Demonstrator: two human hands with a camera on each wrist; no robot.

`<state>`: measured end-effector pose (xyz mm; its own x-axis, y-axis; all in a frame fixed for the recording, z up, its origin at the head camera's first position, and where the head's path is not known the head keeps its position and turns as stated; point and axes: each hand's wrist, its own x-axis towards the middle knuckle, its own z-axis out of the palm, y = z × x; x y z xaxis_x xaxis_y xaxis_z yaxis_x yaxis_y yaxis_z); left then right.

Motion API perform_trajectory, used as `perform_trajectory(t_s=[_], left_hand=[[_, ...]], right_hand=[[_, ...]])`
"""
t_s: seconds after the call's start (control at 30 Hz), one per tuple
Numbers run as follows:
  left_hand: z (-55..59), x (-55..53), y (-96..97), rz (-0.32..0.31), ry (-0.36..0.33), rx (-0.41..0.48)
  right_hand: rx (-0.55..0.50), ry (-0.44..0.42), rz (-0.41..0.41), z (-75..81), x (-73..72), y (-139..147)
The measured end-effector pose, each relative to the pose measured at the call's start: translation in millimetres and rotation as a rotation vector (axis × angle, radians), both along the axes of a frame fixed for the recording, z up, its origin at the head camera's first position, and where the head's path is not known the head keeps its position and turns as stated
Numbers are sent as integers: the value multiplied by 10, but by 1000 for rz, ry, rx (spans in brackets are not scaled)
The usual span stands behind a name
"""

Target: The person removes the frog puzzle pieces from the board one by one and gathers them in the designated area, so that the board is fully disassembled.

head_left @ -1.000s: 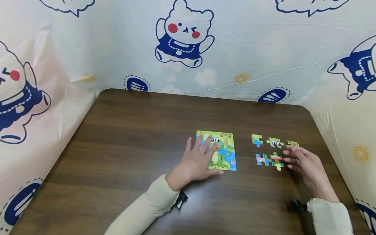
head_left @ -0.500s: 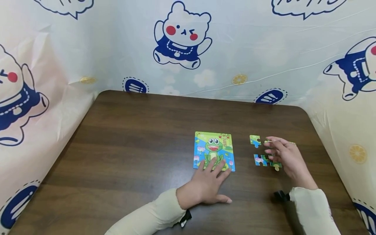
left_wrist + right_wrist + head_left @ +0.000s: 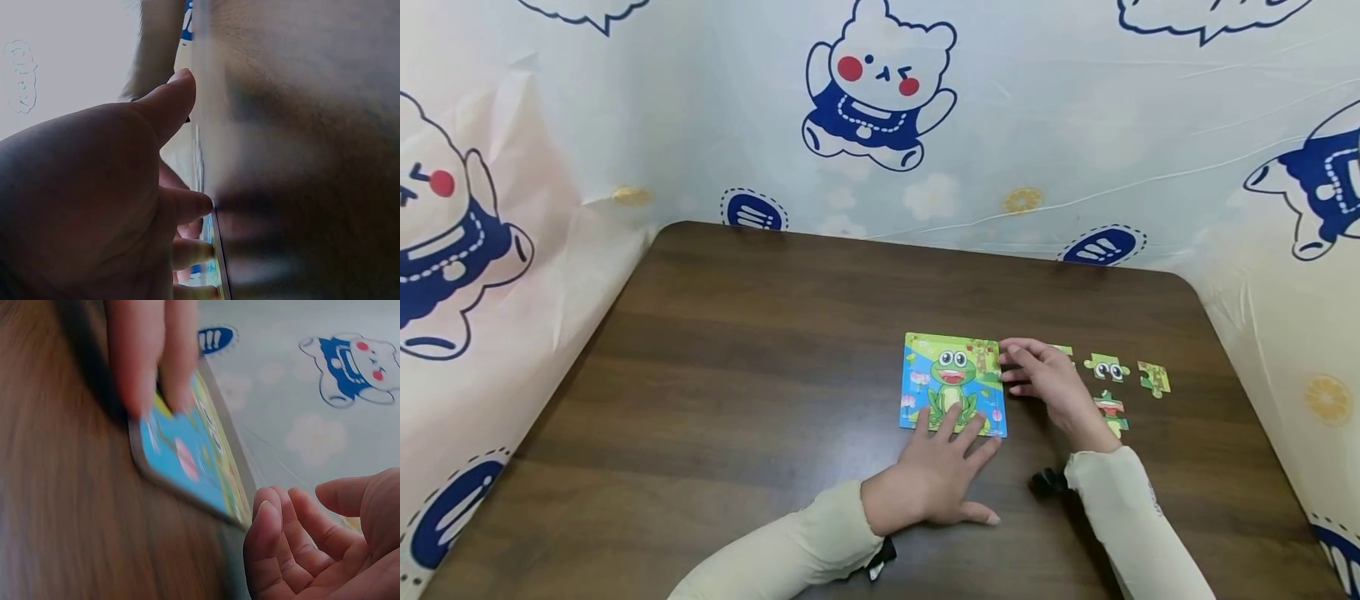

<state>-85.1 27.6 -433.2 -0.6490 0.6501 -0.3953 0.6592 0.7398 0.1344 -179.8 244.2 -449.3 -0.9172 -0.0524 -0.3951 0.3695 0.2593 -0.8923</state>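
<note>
A frog puzzle board (image 3: 951, 379) lies flat on the brown table, its thin side edge showing in the right wrist view. My left hand (image 3: 925, 483) has its fingers spread, with fingertips resting on the board's near edge. My right hand (image 3: 1052, 387) is at the board's right edge, fingers loosely bent; in the right wrist view nothing shows between them. Whether they touch the board, I cannot tell. To the right lie loose jigsaw pieces: one with eyes (image 3: 1107, 367), one with a tree (image 3: 1153, 378), and one with a red mouth (image 3: 1110, 407). Another piece (image 3: 1063, 350) is partly hidden behind my right hand.
The brown wooden table (image 3: 737, 375) stretches to the left and toward the back. A printed cloth (image 3: 1060, 100) with cartoon bears hangs behind the table and along both sides.
My right hand has moved left, from over the loose pieces to the board's right edge. My left hand has drawn back from the board's middle to its near edge.
</note>
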Motion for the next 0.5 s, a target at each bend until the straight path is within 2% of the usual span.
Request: perform_trajectory(t_s=[0.27, 0.5], left_hand=[[-17, -12, 16, -3, 11, -16], [-28, -12, 26, -6, 24, -37]], right_hand=[[-4, 8, 34, -16, -48, -219], [6, -4, 36, -6, -44, -221]])
